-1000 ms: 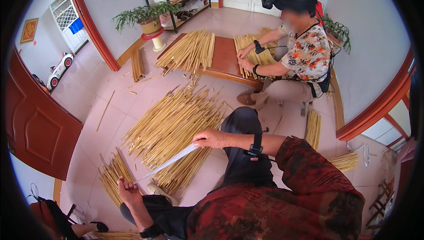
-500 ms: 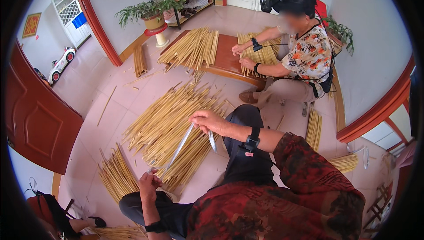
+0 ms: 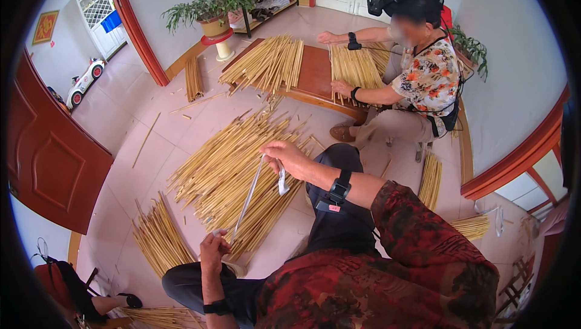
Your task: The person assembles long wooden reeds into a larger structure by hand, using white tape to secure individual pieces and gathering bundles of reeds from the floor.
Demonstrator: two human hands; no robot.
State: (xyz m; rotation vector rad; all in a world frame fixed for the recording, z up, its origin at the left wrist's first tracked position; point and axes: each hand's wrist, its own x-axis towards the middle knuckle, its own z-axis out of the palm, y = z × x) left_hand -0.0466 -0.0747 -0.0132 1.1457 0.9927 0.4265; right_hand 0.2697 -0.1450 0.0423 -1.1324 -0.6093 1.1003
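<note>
Pale strip (image 3: 249, 193), thin and flat, stretched taut between the two hands above the floor, over the big loose heap of yellow stalks (image 3: 233, 171). Long axis runs from lower left, near the person's lap, up and to the right; upper end points toward the far low wooden counter (image 3: 315, 75). Right hand (image 3: 287, 158) closed around the upper end, a short free tail (image 3: 282, 180) hanging from the fist. Left hand (image 3: 215, 247) closed on the lower end, held low by the knee, fingers curled in a pinch. Judgement on risk: strip looks thin, so an uneven pull could snap it or let it slip from the lower pinch; the dangling tail could catch on the stalk ends just beneath. Outward: a smaller fan of stalks (image 3: 158, 241) lies on the tiles beside the left knee, another bundle (image 3: 193, 78) by the wall. Across the floor a second person (image 3: 417, 81) sits with both hands on stalks laid on the counter. Potted plant (image 3: 212, 17) on a stand behind, dark red door (image 3: 51, 159) at left.
</note>
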